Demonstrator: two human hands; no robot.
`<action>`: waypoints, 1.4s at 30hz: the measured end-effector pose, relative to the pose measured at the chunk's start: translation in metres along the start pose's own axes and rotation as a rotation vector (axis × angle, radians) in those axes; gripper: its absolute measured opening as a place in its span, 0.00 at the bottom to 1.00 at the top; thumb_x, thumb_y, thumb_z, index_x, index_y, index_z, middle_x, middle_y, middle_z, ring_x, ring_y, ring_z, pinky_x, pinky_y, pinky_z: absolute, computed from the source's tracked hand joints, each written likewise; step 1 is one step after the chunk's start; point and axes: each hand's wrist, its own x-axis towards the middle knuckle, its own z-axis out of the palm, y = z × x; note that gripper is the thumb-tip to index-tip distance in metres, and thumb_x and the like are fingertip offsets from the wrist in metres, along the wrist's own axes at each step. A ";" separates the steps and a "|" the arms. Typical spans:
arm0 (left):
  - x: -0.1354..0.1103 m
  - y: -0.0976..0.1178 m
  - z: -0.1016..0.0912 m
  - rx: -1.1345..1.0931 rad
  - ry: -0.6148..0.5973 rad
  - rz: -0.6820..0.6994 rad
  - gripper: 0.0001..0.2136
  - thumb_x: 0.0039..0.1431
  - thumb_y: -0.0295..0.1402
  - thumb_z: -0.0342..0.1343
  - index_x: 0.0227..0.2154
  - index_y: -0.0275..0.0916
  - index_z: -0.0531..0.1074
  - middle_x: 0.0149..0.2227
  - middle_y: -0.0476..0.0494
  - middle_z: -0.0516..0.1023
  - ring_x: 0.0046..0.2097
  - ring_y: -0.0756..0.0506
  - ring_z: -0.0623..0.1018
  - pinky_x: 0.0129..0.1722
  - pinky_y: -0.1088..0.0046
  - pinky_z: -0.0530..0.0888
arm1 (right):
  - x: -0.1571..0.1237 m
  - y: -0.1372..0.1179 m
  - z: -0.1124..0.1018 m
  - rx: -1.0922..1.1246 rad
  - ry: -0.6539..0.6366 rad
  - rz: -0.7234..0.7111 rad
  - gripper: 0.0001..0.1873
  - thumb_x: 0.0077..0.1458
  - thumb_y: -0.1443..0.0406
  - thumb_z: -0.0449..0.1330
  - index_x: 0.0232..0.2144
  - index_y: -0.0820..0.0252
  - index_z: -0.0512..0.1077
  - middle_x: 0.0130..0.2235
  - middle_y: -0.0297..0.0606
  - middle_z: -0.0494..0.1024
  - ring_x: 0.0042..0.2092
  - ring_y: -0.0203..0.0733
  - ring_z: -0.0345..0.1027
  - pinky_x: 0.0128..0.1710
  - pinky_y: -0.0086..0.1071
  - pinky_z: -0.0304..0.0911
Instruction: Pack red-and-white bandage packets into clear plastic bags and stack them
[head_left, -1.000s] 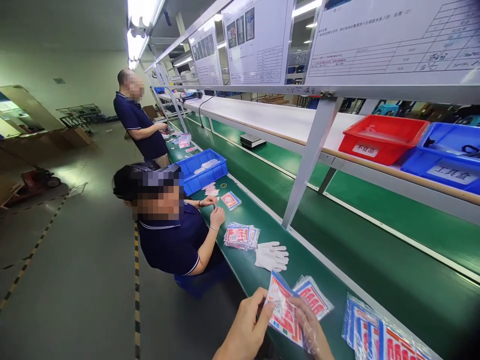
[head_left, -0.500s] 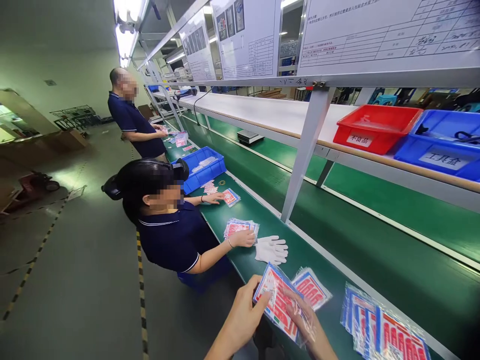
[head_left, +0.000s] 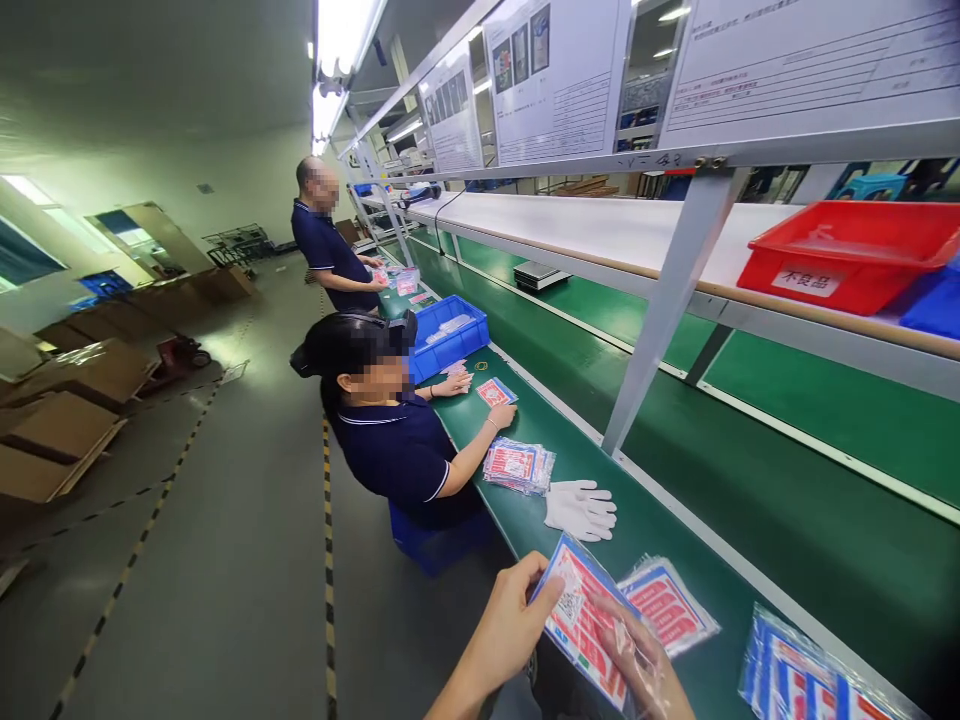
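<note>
Our left hand (head_left: 517,605) and right hand (head_left: 641,650) grasp one plastic-bagged printed card (head_left: 579,632) at five o'clock in view. More bagged cards (head_left: 810,675) lie fanned at four on the green surface (head_left: 652,530), so we judge the work partway, the remainder uncertain. A co-worker (head_left: 390,450) sits at eight; strip lights (head_left: 341,40) glow at eleven.

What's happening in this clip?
The person wearing the camera holds a flat red, white and blue printed packet in clear plastic between their left hand and right hand, above the near edge of a long green worktable. Similar packets lie just beyond the right hand, and a white glove lies farther along. Past it, a seated co-worker in a navy short-sleeved shirt has one hand at another packet.
</note>
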 end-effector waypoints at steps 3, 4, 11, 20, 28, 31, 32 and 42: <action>-0.002 0.002 0.001 -0.012 -0.004 0.022 0.16 0.67 0.45 0.53 0.32 0.36 0.73 0.28 0.52 0.72 0.31 0.50 0.67 0.31 0.76 0.62 | 0.001 0.003 0.001 0.015 -0.002 -0.002 0.33 0.49 0.37 0.61 0.46 0.51 0.82 0.54 0.47 0.82 0.60 0.64 0.70 0.59 0.51 0.69; -0.003 0.003 0.001 -0.019 -0.016 0.026 0.16 0.66 0.45 0.54 0.33 0.36 0.74 0.29 0.52 0.73 0.31 0.50 0.67 0.31 0.76 0.62 | 0.001 0.004 0.000 0.018 -0.008 0.008 0.33 0.49 0.37 0.61 0.46 0.51 0.82 0.55 0.46 0.81 0.61 0.64 0.69 0.59 0.50 0.69; -0.003 0.008 -0.003 -0.140 -0.058 0.020 0.14 0.66 0.43 0.56 0.45 0.38 0.75 0.41 0.45 0.81 0.41 0.45 0.76 0.41 0.74 0.69 | 0.003 -0.005 -0.003 -0.018 -0.037 0.033 0.34 0.50 0.36 0.60 0.47 0.50 0.81 0.58 0.44 0.79 0.62 0.63 0.67 0.65 0.53 0.60; 0.002 0.022 -0.009 -0.196 -0.104 0.001 0.13 0.66 0.41 0.56 0.44 0.37 0.74 0.42 0.43 0.81 0.43 0.44 0.78 0.42 0.72 0.72 | 0.004 -0.021 0.001 0.093 -0.093 0.038 0.33 0.51 0.37 0.59 0.47 0.51 0.82 0.57 0.44 0.80 0.60 0.61 0.70 0.61 0.49 0.66; 0.004 0.013 -0.009 -0.154 -0.090 0.012 0.11 0.65 0.39 0.57 0.44 0.38 0.74 0.41 0.45 0.80 0.42 0.45 0.76 0.43 0.72 0.70 | 0.004 -0.017 0.005 0.119 -0.043 0.048 0.34 0.51 0.38 0.60 0.49 0.51 0.80 0.57 0.44 0.80 0.61 0.61 0.69 0.58 0.46 0.70; 0.008 0.004 -0.009 -0.177 -0.094 0.010 0.12 0.66 0.41 0.57 0.42 0.37 0.74 0.40 0.45 0.80 0.41 0.46 0.76 0.42 0.73 0.70 | 0.004 -0.016 0.004 0.083 -0.038 0.010 0.32 0.52 0.38 0.60 0.48 0.51 0.81 0.57 0.44 0.79 0.61 0.61 0.69 0.58 0.48 0.69; 0.010 0.001 -0.008 -0.201 -0.092 -0.001 0.12 0.65 0.42 0.58 0.42 0.37 0.74 0.40 0.45 0.80 0.41 0.46 0.76 0.42 0.73 0.70 | 0.005 -0.016 0.004 0.060 -0.034 -0.010 0.31 0.53 0.39 0.59 0.48 0.51 0.81 0.56 0.44 0.80 0.60 0.60 0.70 0.59 0.48 0.68; 0.017 -0.024 -0.020 -0.422 -0.223 -0.320 0.22 0.50 0.44 0.71 0.41 0.32 0.79 0.39 0.36 0.85 0.39 0.39 0.83 0.42 0.64 0.76 | 0.003 -0.031 0.010 -0.099 -0.209 -0.092 0.24 0.62 0.45 0.55 0.48 0.49 0.81 0.49 0.40 0.84 0.48 0.54 0.78 0.50 0.43 0.74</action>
